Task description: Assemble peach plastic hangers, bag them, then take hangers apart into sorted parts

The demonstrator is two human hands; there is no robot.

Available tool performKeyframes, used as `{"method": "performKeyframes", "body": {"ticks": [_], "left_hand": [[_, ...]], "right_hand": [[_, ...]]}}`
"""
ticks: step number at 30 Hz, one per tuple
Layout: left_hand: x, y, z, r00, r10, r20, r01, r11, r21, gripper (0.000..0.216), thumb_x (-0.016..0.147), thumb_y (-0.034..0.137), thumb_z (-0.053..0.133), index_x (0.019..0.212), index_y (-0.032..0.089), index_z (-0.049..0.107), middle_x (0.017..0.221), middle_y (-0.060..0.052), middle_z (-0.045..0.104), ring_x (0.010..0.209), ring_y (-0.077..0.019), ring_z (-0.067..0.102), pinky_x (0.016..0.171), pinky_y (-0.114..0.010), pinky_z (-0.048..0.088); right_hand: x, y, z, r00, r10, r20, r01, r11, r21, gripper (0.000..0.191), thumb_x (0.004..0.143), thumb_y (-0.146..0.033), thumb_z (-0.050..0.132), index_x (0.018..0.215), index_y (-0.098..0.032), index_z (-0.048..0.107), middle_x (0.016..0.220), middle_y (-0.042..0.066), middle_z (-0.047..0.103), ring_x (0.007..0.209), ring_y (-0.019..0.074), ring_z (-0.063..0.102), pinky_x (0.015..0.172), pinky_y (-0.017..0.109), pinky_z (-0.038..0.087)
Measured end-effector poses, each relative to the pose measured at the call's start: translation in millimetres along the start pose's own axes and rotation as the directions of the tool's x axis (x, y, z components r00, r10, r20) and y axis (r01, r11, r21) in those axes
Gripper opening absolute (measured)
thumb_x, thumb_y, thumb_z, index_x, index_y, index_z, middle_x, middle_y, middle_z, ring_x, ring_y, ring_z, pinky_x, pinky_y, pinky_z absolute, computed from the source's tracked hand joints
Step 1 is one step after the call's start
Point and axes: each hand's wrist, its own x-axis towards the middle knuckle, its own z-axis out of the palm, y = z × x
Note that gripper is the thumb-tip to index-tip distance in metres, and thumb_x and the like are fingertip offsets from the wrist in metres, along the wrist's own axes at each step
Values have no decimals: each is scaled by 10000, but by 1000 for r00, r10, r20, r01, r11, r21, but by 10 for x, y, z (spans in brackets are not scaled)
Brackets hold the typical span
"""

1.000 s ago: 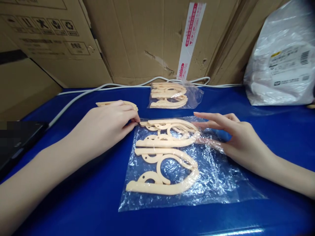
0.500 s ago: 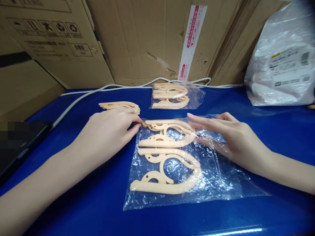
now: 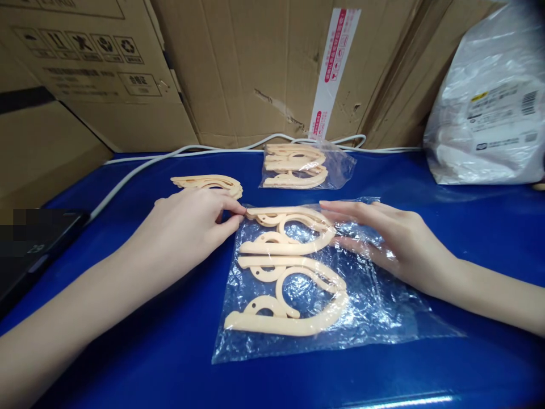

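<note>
A clear plastic bag [image 3: 374, 309] lies flat on the blue table [image 3: 128, 352] with cream plastic hook-shaped pieces [image 3: 289, 272] inside it. My left hand [image 3: 189, 224] pinches the tip of the top cream piece at the bag's upper left corner. Stretched out on the bag's upper right part, my right hand [image 3: 383, 238] presses flat with its fingers by the same piece. A loose stack of cream pieces [image 3: 207, 182] lies just beyond my left hand.
A second filled bag of cream pieces [image 3: 298, 166] sits near the back. White cables [image 3: 140, 167] run along the cardboard boxes [image 3: 238, 68]. A white plastic sack [image 3: 489, 108] stands at the right. A dark device [image 3: 29, 244] lies at the left edge.
My right hand has slid left along the bag's top and flattened onto it. My left hand keeps its pinch on the piece's tip. The bag has barely shifted.
</note>
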Motion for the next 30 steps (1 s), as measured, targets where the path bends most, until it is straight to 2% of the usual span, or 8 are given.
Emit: {"method": "performKeyframes", "body": {"ticks": [3,6,12,18,30], "left_hand": [[9,-10,-8,999,-36,2,36,999,-17,372,859,470,474,967,360,813,1020,-9,776,958,-338,692,720,-404,523],[11,-17,-29,998,-55,40,58,995,-83,393,845,529,484,1003,351,797,953,-33,762,863,-329,693,720,-430,527],[1,1,-69,1000,1,19,7,915,-402,507,790,446,496,1218,218,644,1212,-79,731,1038,-296,695,932,-459,537],[39,20,-39,998,-43,53,63,877,-476,510,747,383,491,1222,225,587,993,-66,775,970,-295,719,817,-428,550],[66,42,-38,992,-100,77,126,786,-605,454,706,332,537,1138,215,608,901,-59,784,791,-211,703,614,-299,507]], "right_hand": [[-7,17,20,1000,9,3,-9,999,40,361,1003,-241,545,1361,-198,560,1318,92,705,1102,236,721,876,369,612],[-19,25,26,998,51,21,-53,996,75,379,996,-258,558,1373,-219,556,1321,91,702,1095,240,726,889,382,616],[-26,33,39,996,88,17,-89,991,100,382,994,-306,572,1365,-214,559,1276,100,723,990,228,754,861,376,622],[-25,49,51,998,65,13,-66,992,105,391,993,-307,575,1368,-195,571,1279,104,721,1005,226,750,844,352,619],[-4,59,53,995,89,37,-92,992,91,346,1003,-304,569,1340,-225,575,1340,73,695,942,201,752,773,336,609]]}}
